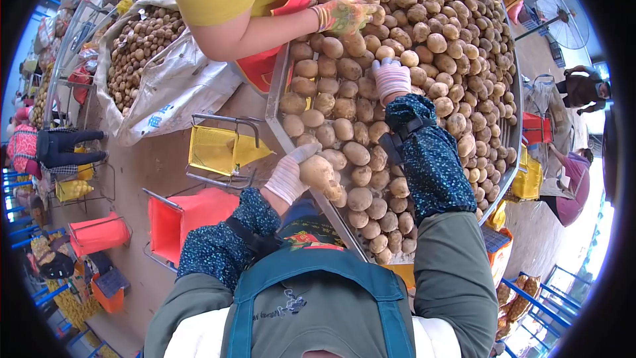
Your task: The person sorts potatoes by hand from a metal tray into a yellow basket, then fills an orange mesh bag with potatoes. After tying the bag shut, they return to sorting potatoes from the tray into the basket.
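Metal-rimmed table [275,95]: seen in the head view, its top is thickly covered with potatoes [457,50], spread thinner near the left edge and heaped deeper to the right.
Left hand [286,179]: gloved; one lumpy potato [317,170] is grasped by the fingers at the table's left edge.
Right hand [392,79]: gloved, laid palm down on the potatoes in the middle of the table; the fingers are extended, and whether anything is gripped under them cannot be told.
White sack [187,96]: stood on the floor to the left, filled with potatoes that are seen at its open mouth.
Yellow container [212,149]: placed between sack and table, fitted with metal bars; its contents cannot be made out.
Large red container [202,219]: set on the floor just below the yellow one, tipped-looking in this wide lens.
Smaller red container [99,234]: placed farther left.
Floor [136,167]: brownish, bordered by blue rails [536,303]; a fan [562,18] is stood at the upper right.
Co-worker's hand [346,16]: covered by a coloured glove, rested among the potatoes at the far side.
Counts: one potato held, one white sack, two red containers on the left, one fan; the table's potatoes are too many to be counted.
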Demonstrator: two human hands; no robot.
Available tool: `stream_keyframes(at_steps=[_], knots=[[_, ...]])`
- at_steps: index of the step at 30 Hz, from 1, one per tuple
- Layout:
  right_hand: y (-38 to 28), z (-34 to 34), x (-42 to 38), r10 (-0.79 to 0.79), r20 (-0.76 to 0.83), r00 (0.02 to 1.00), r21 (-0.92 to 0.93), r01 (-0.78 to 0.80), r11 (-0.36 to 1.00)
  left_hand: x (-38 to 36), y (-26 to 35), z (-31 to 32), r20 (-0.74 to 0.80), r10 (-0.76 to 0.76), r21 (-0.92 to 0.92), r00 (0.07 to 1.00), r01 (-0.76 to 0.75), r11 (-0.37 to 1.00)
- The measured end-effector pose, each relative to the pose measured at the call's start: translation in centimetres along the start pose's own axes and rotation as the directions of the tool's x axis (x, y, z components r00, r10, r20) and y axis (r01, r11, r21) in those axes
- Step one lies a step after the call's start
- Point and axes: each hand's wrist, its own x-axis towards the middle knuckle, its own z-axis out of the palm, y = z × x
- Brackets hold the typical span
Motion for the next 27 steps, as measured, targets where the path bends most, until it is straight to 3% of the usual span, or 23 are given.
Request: stream_keyframes(at_steps=[2,4,5,6,7,8,10,13,14,16,17,20,22,24,25,26,27], knots=[[0.8,0.1,0.2,0.008,0.009,1.000,0.075,-0.008,0.997,-1.7,0.7,1.1,0.023,0.006,0.007,1.000,-0.006,1.000],[1.6,-1.9,-1.6,0.159,0.015,0.987,0.366,-0.154,0.918,-3.0,1.4,2.1,0.012,0.014,0.023,1.000,-0.014,1.000],[1.9,-1.8,-2.9,0.277,0.016,0.961,0.580,-0.235,0.780,-3.2,1.5,2.5,0.010,0.022,0.030,1.000,-0.023,0.999],[2.1,-2.2,-4.5,0.314,0.145,0.938,0.841,-0.284,0.461,-2.8,1.6,2.3,0.015,0.024,0.022,1.000,-0.025,0.999],[2.3,0.2,-5.7,0.257,0.292,0.921,0.948,-0.313,0.046,-2.2,1.5,1.8,0.027,0.043,0.046,0.999,-0.044,0.998],[1.9,-0.4,-8.3,0.046,0.410,0.911,0.833,-0.353,-0.427,-1.7,1.1,1.3,0.034,0.055,0.072,0.998,-0.058,0.996],[-0.4,-4.3,-13.2,-0.087,0.516,0.852,0.574,-0.418,-0.704,-0.4,0.5,1.7,-0.013,0.080,0.083,0.997,-0.078,0.993],[-2.3,-5.3,-17.7,-0.261,0.408,0.875,0.574,-0.468,-0.672,-0.3,0.3,3.7,0.252,0.018,0.147,0.968,-0.056,0.988],[-3.8,-7.9,-18.6,-0.139,0.508,0.850,0.625,-0.475,-0.620,-0.2,0.3,3.7,0.291,-0.046,0.188,0.956,-0.010,0.982],[-4.7,-5.5,-19.7,-0.210,0.283,0.936,0.865,-0.344,-0.366,0.1,-0.1,3.1,0.236,-0.044,0.256,0.971,-0.019,0.966],[-5.8,-6.5,-20.1,-0.151,0.220,0.964,0.863,-0.265,-0.431,0.0,-0.1,2.9,0.222,-0.028,0.349,0.975,-0.053,0.936],[-5.8,-6.7,-20.5,-0.253,0.177,0.951,0.888,-0.265,-0.375,-0.8,0.1,1.7,0.283,-0.110,0.365,0.953,-0.001,0.931],[-5.8,-7.1,-20.7,-0.320,0.207,0.924,0.871,-0.323,-0.370,-2.9,0.3,1.3,0.291,-0.065,0.384,0.954,-0.054,0.922],[-6.4,-7.3,-20.7,-0.479,0.259,0.838,0.835,-0.444,-0.325,-4.2,0.6,0.7,0.280,-0.083,0.450,0.956,-0.055,0.892],[-7.1,-7.1,-20.8,-0.482,0.229,0.846,0.820,-0.434,-0.372,-5.1,0.3,0.2,0.279,-0.015,0.453,0.960,-0.118,0.883],[-7.0,-7.8,-20.7,-0.593,0.270,0.758,0.634,-0.604,-0.484,-5.4,0.2,-0.7,0.276,-0.005,0.450,0.961,-0.124,0.884],[-7.9,-6.8,-21.0,-0.607,0.298,0.737,0.447,-0.670,-0.593,-5.5,0.0,-1.9,0.246,0.013,0.313,0.969,-0.092,0.945]])
